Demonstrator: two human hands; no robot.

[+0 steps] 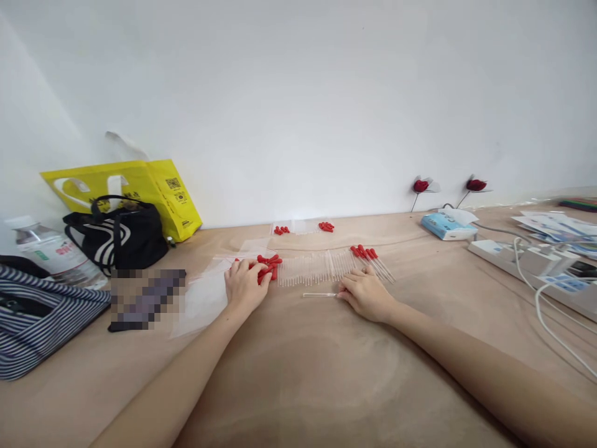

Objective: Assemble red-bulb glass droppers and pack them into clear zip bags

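The left hand (246,283) rests over a heap of glossy, teardrop-shaped red rubber bulbs (268,259), its fingers bent and slightly spread; whether it grips one of them cannot be told. The right hand (366,292) is drawn narrow, thumb and fingertips pinching the end of a single slender, clear glass tube (319,295), which lies level just above or on the smooth, faintly wood-grained tan tabletop (298,386).

Beyond that tube and between the hands, a row of thin transparent tubes (303,269) lies side by side, their near ends uneven. At the row's right end, several tubes fitted with red bulbs (373,254) slant beside the right hand. Limp, filmy translucent plastic sheets (203,298) spread left of the left hand. Nearer the plain, matte white wall (298,112), a flat clear plastic packet (305,226) lies between two small red clusters.
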